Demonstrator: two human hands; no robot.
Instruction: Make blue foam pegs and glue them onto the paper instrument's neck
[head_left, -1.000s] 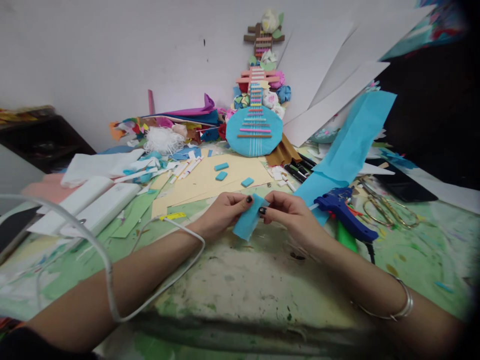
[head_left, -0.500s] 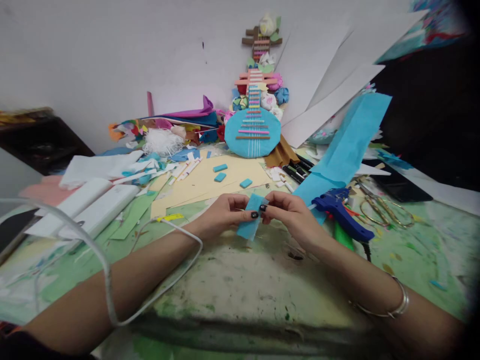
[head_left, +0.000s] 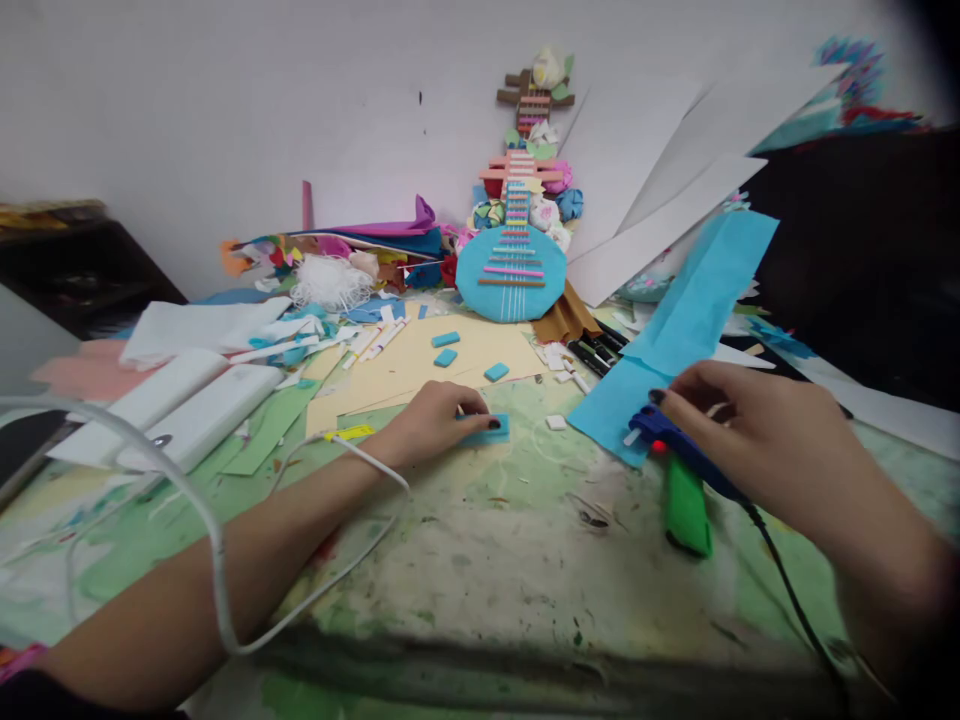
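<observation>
Count: 2 hands (left hand point(head_left: 435, 425), right hand point(head_left: 750, 430)), 1 glue gun point(head_left: 677, 452), 4 small blue pieces point(head_left: 445, 339) point(head_left: 445, 357) point(head_left: 496, 372) point(head_left: 491, 430), 2 white boxes point(head_left: 146, 400) point(head_left: 214, 420), 1 paper guitar point(head_left: 511, 275), 1 long blue strip point(head_left: 697, 300), 1 white cable point(head_left: 217, 560).

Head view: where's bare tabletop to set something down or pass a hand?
Bare: the near tabletop between the left forearm and the glue gun under the right hand. Crowded: beyond the left hand on the blue piece, paper scraps up to the paper guitar; white boxes left.
</observation>
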